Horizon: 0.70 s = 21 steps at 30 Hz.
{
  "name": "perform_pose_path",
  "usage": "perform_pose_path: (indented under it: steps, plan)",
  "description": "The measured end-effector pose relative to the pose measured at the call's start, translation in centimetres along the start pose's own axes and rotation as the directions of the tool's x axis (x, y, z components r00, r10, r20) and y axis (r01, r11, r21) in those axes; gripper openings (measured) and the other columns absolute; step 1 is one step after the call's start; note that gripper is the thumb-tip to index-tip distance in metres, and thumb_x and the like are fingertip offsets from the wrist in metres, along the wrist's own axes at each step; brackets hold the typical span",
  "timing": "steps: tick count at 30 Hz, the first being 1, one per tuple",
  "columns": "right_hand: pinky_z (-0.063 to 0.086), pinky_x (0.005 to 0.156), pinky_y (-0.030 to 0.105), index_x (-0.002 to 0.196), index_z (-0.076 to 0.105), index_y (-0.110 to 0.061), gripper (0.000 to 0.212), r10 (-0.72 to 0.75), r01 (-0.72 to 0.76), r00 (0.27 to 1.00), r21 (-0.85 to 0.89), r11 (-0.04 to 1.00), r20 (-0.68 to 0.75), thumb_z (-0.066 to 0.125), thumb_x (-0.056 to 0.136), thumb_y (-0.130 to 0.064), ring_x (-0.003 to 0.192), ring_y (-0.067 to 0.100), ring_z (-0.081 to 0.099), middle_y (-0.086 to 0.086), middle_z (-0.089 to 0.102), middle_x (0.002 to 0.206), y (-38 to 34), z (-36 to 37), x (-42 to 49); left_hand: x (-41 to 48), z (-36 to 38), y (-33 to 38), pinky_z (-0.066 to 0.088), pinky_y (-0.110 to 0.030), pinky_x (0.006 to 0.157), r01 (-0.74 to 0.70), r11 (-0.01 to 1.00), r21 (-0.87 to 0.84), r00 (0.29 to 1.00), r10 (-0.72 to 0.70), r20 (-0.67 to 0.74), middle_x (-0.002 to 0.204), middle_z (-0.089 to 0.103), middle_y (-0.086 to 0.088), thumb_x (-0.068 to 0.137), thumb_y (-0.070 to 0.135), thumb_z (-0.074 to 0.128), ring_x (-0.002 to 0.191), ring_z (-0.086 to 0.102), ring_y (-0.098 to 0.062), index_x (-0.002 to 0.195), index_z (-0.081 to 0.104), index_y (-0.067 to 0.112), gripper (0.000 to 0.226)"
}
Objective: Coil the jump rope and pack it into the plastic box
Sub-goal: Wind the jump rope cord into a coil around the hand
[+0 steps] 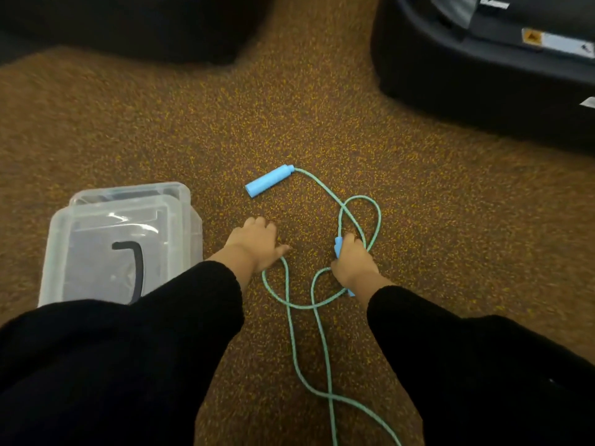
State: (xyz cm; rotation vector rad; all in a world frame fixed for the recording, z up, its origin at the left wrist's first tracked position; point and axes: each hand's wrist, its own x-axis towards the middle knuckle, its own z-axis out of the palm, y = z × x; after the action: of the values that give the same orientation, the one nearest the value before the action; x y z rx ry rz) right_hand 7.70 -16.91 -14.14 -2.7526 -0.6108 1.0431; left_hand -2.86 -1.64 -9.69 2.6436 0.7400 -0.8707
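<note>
Person kneeling or bent over a speckled brown-and-yellow carpet [161,130], coarse flecked texture. Right hand [352,263] wrapped tight round one smooth blue cylindrical handle [338,247], only the handle's ends poking out above and below the fist. Thin mint-green braided cord [291,320] loops loosely beyond that fist, crosses itself on the floor between the arms and trails off toward the bottom edge. Other blue handle [269,180] lies free on the carpet, ahead of the hands, cord attached. Left hand [256,241] palm down on the carpet, fingers loosely spread, gripping nothing, cord just beside the thumb. Clear plastic box [122,239], rounded corners, glossy lid on, sits left of the left arm, partly hidden by a black sleeve [180,320]. Bulky black objects at the far edge, blurred.
</note>
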Motion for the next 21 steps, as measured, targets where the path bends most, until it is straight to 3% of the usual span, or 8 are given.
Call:
perform_pose_path:
  steps: [5, 8, 11, 14, 16, 18, 21]
  plan:
    - [0.044, 0.078, 0.04, 0.132, 0.03, -0.003, 0.047, 0.014, -0.017, 1.0, 0.104, 0.994, 0.025, 0.049, 0.091, -0.011, 0.113, 0.038, 0.051, 0.02, 0.043, 0.132, -0.5, -1.2, 0.0, 0.0, -1.1, 0.7, 0.036, -0.047, 0.106, -0.008, 0.999, 0.031, 1.0, 0.008, 0.006, 0.142, 0.034, -0.016, 0.092, 0.049, 0.037, 0.134, 0.029, -0.032, 0.136, 0.033, 0.008, 0.061]
    - [0.035, 0.073, 0.032, 0.126, 0.04, -0.001, 0.037, -0.015, -0.007, 0.991, 0.171, 0.985, 0.129, 0.045, 0.091, -0.012, 0.11, 0.037, 0.052, 0.021, 0.05, 0.123, -1.3, -2.8, -0.4, -0.6, -2.1, 1.2, 0.037, -0.048, 0.106, -0.063, 0.998, 0.007, 0.998, 0.063, -0.005, 0.141, 0.033, -0.017, 0.092, 0.04, 0.045, 0.133, 0.03, -0.033, 0.139, 0.028, 0.012, 0.058]
    - [0.036, 0.064, 0.028, 0.089, 0.052, -0.005, 0.013, -0.139, 0.054, 0.942, 0.272, 0.961, 0.306, 0.046, 0.081, 0.003, 0.078, 0.027, 0.051, 0.012, 0.054, 0.08, -2.5, -5.3, -1.8, -1.6, -3.4, 1.3, 0.039, -0.048, 0.104, -0.113, 0.993, -0.03, 0.993, 0.112, -0.029, 0.143, 0.029, -0.017, 0.089, 0.029, 0.054, 0.133, 0.03, -0.034, 0.145, 0.015, 0.026, 0.068]
    - [0.035, 0.057, 0.025, 0.068, 0.052, -0.013, 0.032, -0.276, 0.098, 0.84, 0.37, 0.924, 0.467, 0.042, 0.071, 0.017, 0.062, 0.018, 0.046, 0.006, 0.05, 0.063, -3.7, -7.8, -4.1, -3.1, -5.0, 2.2, 0.041, -0.046, 0.102, -0.189, 0.981, -0.034, 0.979, 0.186, -0.085, 0.141, 0.029, -0.015, 0.086, 0.022, 0.059, 0.129, 0.033, -0.033, 0.145, 0.01, 0.037, 0.079]
    - [0.038, 0.058, 0.026, 0.065, 0.052, -0.013, 0.039, -0.37, 0.09, 0.744, 0.466, 0.88, 0.556, 0.04, 0.068, 0.024, 0.062, 0.017, 0.046, 0.006, 0.049, 0.065, -4.5, -9.3, -5.9, -4.1, -6.0, 2.7, 0.039, -0.045, 0.103, -0.252, 0.966, -0.059, 0.963, 0.244, -0.114, 0.139, 0.032, -0.013, 0.084, 0.026, 0.061, 0.127, 0.035, -0.032, 0.144, 0.015, 0.04, 0.077]
    - [0.041, 0.059, 0.026, 0.064, 0.054, -0.012, 0.038, -0.446, 0.055, 0.664, 0.556, 0.83, 0.6, 0.043, 0.064, 0.025, 0.06, 0.016, 0.048, 0.005, 0.049, 0.062, -5.4, -11.2, -7.8, -5.5, -7.0, 3.2, 0.038, -0.046, 0.103, -0.319, 0.946, -0.058, 0.942, 0.309, -0.132, 0.133, 0.039, -0.012, 0.084, 0.027, 0.061, 0.123, 0.039, -0.03, 0.139, 0.033, 0.036, 0.063]
    - [0.05, 0.058, 0.021, 0.074, 0.057, -0.011, 0.039, -0.581, 0.022, 0.562, 0.691, 0.722, 0.589, 0.044, 0.058, 0.022, 0.056, 0.013, 0.058, 0.005, 0.058, 0.063, -6.5, -14.2, -11.5, -7.0, -8.5, 3.2, 0.041, -0.042, 0.099, -0.383, 0.922, -0.058, 0.908, 0.364, -0.21, 0.12, 0.054, -0.014, 0.086, 0.016, 0.054, 0.114, 0.052, -0.028, 0.108, 0.064, 0.014, 0.024]
